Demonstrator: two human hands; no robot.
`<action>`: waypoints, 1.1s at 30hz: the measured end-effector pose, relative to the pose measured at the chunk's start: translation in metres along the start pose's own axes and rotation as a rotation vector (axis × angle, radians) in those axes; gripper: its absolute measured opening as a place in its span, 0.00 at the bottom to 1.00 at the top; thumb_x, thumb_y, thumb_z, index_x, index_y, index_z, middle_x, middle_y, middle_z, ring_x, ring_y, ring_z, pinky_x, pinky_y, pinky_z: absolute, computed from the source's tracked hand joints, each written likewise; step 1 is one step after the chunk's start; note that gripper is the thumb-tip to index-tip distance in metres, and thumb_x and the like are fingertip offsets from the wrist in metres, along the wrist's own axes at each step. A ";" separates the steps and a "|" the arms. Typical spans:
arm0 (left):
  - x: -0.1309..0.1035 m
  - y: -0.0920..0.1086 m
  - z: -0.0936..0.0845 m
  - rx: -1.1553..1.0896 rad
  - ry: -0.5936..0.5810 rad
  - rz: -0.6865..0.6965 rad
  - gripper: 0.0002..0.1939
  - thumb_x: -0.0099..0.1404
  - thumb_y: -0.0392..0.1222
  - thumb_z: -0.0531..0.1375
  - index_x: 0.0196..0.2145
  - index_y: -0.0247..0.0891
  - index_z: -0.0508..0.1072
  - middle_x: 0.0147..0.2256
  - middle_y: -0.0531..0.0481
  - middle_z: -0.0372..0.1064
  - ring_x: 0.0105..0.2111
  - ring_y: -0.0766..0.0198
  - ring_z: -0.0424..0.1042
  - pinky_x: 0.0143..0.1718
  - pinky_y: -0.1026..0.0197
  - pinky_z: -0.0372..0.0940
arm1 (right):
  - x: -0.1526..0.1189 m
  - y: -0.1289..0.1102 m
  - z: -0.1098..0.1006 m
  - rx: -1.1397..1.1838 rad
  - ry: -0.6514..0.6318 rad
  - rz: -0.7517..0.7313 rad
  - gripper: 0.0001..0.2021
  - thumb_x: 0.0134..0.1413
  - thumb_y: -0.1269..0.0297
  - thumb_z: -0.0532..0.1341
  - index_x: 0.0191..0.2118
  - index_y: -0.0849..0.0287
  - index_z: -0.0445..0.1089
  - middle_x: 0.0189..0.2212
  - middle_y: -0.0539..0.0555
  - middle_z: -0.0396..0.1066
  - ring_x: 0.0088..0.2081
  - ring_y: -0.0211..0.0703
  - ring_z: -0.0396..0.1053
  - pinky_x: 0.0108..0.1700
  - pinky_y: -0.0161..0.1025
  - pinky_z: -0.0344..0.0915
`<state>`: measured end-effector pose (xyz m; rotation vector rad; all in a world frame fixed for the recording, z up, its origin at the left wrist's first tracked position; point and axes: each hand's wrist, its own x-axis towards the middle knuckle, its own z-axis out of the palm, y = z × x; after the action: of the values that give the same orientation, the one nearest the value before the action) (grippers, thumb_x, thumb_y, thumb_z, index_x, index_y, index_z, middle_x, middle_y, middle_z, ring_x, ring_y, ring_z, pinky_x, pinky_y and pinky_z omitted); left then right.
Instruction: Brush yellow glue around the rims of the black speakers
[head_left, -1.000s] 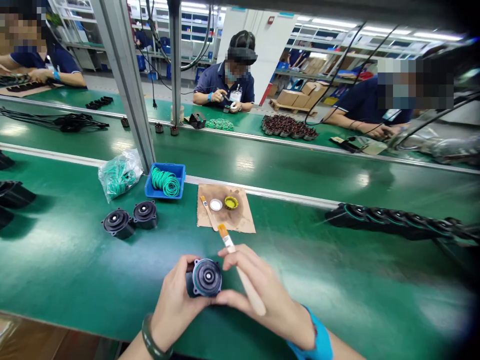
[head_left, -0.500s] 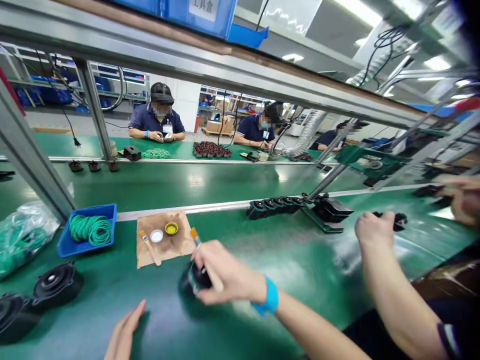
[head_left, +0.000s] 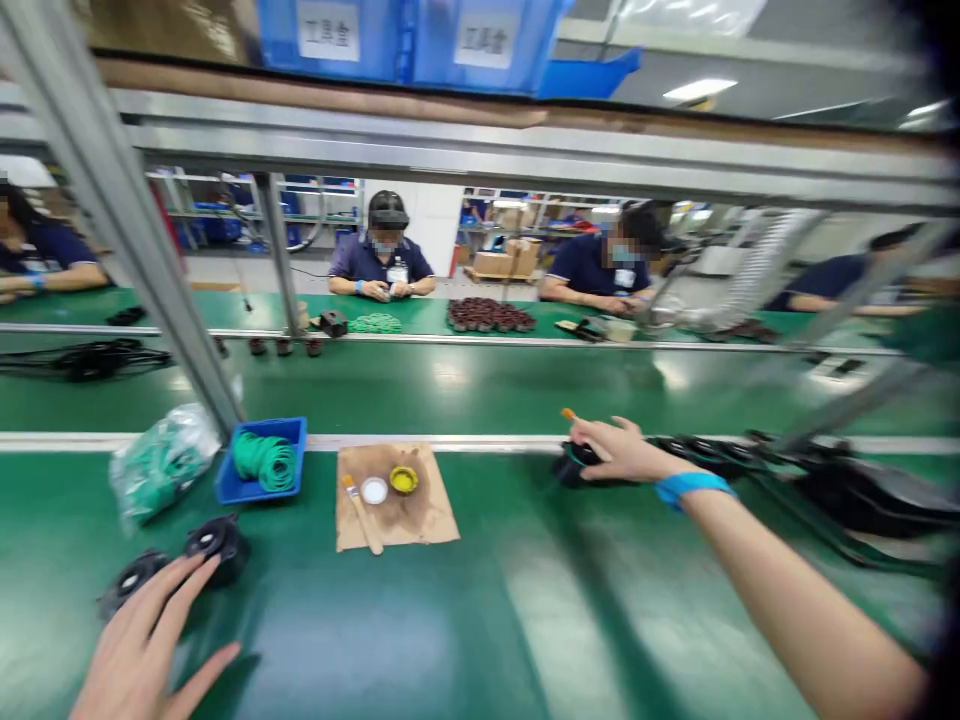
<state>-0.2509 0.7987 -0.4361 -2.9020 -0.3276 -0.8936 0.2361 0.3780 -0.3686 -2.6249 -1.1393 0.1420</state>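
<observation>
A black round housing (head_left: 571,468) stands at the far side of the counter (head_left: 360,640), under the right hand (head_left: 619,452), next to the left end of a row of similar black housings (head_left: 697,453). It is dark and drum-shaped, with a thin green line near its rim; the fingers hide most of its top. The right hand is curled around a paintbrush (head_left: 568,414), whose orange bristles poke up past the knuckles, and also lies over the housing; how firmly it grips that part cannot be told.

The left hand (head_left: 142,655) is spread wide, its fingers over two more housings (head_left: 229,548) with pale centres; whether they touch is unclear.

The counter is glossy green, with bright reflections. On it lies a stained cardboard sheet (head_left: 427,525) bearing a second brush (head_left: 365,520), a white round dish (head_left: 374,490) and a yellow cup (head_left: 404,481). To the left, a blue tray (head_left: 259,495) holds green rings (head_left: 262,460), beside a clear plastic bag (head_left: 165,465) of green pieces.

Overhead, labelled blue bins (head_left: 330,50) sit on a metal-framed shelf (head_left: 450,150). Across the way, co-workers in navy shirts (head_left: 345,262) work near a reddish-brown cluster of parts (head_left: 491,314); cardboard boxes (head_left: 517,258) stand behind them.
</observation>
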 end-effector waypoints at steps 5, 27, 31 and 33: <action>0.029 -0.015 -0.021 0.172 -0.163 0.037 0.38 0.67 0.52 0.54 0.68 0.37 0.44 0.60 0.37 0.61 0.60 0.45 0.61 0.61 0.43 0.48 | 0.033 -0.064 0.019 0.150 0.166 -0.216 0.15 0.49 0.51 0.61 0.34 0.56 0.60 0.41 0.63 0.72 0.43 0.54 0.71 0.49 0.52 0.63; 0.010 0.089 -0.002 -0.747 -0.172 -0.335 0.50 0.45 0.31 0.74 0.60 0.45 0.55 0.50 0.46 0.70 0.49 0.56 0.73 0.51 0.57 0.69 | 0.145 -0.416 0.137 -0.004 -0.031 -0.867 0.11 0.62 0.76 0.56 0.27 0.61 0.63 0.26 0.52 0.69 0.30 0.39 0.63 0.36 0.38 0.49; 0.006 0.098 0.001 -0.814 -0.063 -0.418 0.51 0.42 0.27 0.73 0.59 0.47 0.56 0.49 0.46 0.72 0.45 0.56 0.75 0.47 0.58 0.72 | 0.121 -0.396 0.111 0.106 0.029 -0.799 0.09 0.60 0.76 0.56 0.29 0.60 0.61 0.30 0.53 0.69 0.31 0.39 0.63 0.37 0.37 0.52; 0.005 0.102 0.002 -0.843 -0.032 -0.436 0.51 0.41 0.28 0.74 0.59 0.47 0.57 0.47 0.47 0.73 0.44 0.56 0.76 0.46 0.58 0.74 | 0.098 -0.381 0.095 0.175 0.070 -0.745 0.07 0.60 0.75 0.55 0.31 0.60 0.59 0.32 0.53 0.69 0.32 0.38 0.63 0.37 0.35 0.54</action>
<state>-0.2223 0.7003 -0.4365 -3.6868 -0.7707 -1.3012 0.0179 0.7178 -0.3474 -1.8868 -1.8806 -0.0050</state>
